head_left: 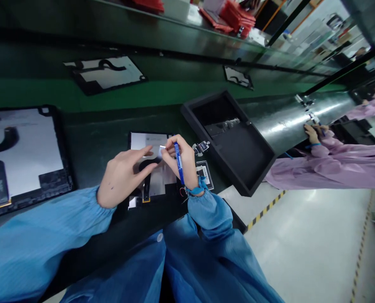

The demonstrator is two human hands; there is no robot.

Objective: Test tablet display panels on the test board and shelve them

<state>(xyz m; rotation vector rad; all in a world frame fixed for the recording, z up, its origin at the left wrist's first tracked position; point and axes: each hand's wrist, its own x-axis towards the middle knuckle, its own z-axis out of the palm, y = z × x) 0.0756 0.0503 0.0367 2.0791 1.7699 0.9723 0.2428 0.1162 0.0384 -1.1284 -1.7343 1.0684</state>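
While the foam tray sits at two o'clock, the panel lies centre under both hands: left hand half open, fingertips on it, right hand closed on a blue pen, pinching a white tab. Crowded by the pen, that tab could slip or tear.

An electronics assembly line: a long green conveyor carries tablet panels past the worktop, where gowned workers stand beside hazard-striped floor.

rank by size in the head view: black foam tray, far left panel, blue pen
black foam tray and far left panel: about alike, panel cut off at the edge, unranked
blue pen: smallest
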